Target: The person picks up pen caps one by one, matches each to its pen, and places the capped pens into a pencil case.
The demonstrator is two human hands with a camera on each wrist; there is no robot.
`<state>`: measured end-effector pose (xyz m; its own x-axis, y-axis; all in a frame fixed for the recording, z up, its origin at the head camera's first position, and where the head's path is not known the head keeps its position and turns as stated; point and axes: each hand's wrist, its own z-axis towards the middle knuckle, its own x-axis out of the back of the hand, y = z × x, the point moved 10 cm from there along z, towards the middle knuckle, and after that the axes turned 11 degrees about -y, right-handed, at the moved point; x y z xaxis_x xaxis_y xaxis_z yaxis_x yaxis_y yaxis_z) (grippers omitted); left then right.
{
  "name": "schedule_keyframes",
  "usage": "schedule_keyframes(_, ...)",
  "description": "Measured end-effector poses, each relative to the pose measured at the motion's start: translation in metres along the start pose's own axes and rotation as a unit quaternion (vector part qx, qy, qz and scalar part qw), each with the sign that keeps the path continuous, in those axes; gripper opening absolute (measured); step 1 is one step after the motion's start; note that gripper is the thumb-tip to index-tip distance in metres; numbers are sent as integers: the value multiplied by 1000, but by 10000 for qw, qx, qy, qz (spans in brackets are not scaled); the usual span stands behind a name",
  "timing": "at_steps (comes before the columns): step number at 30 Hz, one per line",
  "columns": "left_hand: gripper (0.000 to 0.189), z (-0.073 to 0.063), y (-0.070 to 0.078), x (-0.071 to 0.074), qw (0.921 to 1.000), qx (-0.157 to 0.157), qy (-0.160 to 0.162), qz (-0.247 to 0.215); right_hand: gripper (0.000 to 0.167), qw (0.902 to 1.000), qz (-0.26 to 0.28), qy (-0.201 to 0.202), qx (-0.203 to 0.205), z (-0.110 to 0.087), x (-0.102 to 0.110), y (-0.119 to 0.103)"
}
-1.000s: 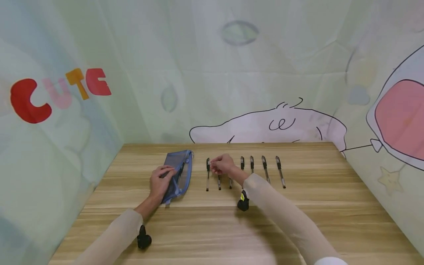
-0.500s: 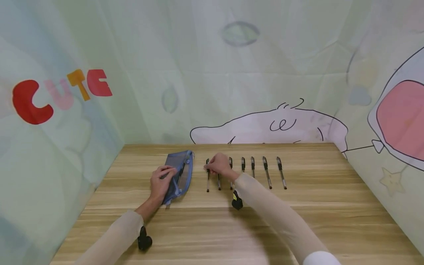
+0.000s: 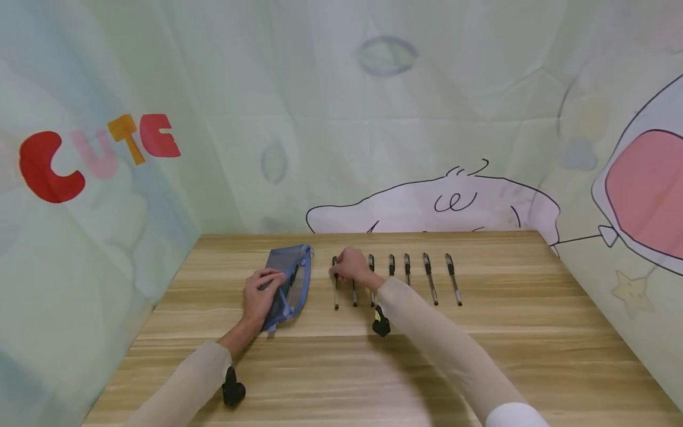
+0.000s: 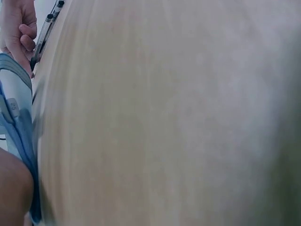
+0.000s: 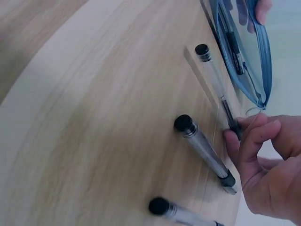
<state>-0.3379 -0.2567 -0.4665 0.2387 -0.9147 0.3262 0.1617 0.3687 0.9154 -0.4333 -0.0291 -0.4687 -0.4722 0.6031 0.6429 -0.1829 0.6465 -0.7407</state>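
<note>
My left hand (image 3: 259, 295) holds the blue mesh zip pouch (image 3: 278, 257) by its left side. The pouch gapes on the right, and a black pen (image 5: 235, 52) shows inside it in the right wrist view. With thumb and finger, my right hand (image 3: 351, 265) pinches the leftmost pen (image 3: 336, 295) of a row by its black cap end. That pen has a clear barrel (image 5: 214, 77) and seems to lie on the table still. Just right of it is a second pen (image 3: 354, 295), its upper part hidden behind my right hand.
Farther right in the row lie several similar pens, among them a third pen (image 3: 371, 261) and the rightmost pen (image 3: 453, 280). They rest on a wood-grain table (image 3: 320, 373). Printed curtains (image 3: 240, 148) stand behind and at both sides.
My right hand has moved left onto the leftmost pen and closed its fingertips on the cap end. The left hand and the pouch stay in place.
</note>
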Motion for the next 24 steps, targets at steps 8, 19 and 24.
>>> schedule_keyframes(8,22,0,-1,-1,9998,147,-101,24,23,9985,437,-218,228,-7,5,0)
schedule_keyframes(19,21,0,-2,0,10000,57,-8,-4,32,9634,2652,-375,-75,-9,-10,1)
schedule_keyframes(24,20,0,-1,1,10000,28,31,22,35,9380,3449,-333,-33,-5,-20,-10)
